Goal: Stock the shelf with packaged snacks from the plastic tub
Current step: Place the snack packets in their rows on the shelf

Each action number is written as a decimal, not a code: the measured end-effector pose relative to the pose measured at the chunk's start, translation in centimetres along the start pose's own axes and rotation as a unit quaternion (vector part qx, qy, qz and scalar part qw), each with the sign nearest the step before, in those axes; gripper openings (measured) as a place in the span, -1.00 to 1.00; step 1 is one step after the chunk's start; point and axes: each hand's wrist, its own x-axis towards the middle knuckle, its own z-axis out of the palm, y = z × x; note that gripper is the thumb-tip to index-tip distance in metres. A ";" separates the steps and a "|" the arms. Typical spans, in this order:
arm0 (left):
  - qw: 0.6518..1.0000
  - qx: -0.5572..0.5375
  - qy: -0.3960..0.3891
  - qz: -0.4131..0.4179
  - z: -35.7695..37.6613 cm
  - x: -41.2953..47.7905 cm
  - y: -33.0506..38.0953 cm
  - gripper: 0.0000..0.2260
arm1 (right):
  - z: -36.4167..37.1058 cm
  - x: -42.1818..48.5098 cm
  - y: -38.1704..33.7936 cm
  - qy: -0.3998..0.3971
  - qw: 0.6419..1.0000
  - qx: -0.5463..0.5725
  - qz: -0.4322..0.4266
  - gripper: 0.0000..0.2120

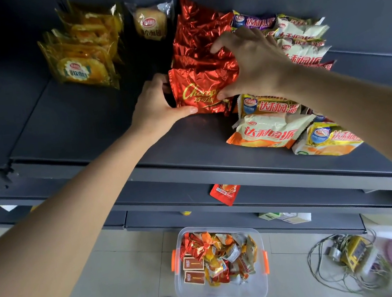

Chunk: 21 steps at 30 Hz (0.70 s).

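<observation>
Grip check: left hand [158, 101] pinches the near red foil pack [205, 86] by its left edge, right hand [251, 66] clamps its right side on the shelf [115, 133]; seat it upright, flush against the red row [196, 33] behind, without crushing the foil.

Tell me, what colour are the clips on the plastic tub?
Orange clips on a clear plastic tub; the head view shows them best.
</observation>
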 end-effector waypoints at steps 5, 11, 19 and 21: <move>1.000 -0.016 -0.010 -0.021 -0.7 -0.9 0.2 -0.38 | -1.0 -0.9 -0.2 0.003 1.000 -0.003 0.006 -0.23; 0.998 0.045 0.015 -0.031 -2.2 -3.7 0.4 -0.35 | -1.9 -3.7 -1.6 -0.004 1.000 -0.007 0.004 -0.26; 0.974 0.228 -0.016 -0.008 -5.9 -10.0 1.9 -0.31 | -1.4 -9.5 -5.6 -0.046 0.998 -0.043 -0.024 -0.12; 0.964 0.265 -0.026 0.014 -6.3 -12.0 2.1 -0.30 | -0.9 -11.1 -6.6 -0.053 0.997 -0.044 -0.036 -0.12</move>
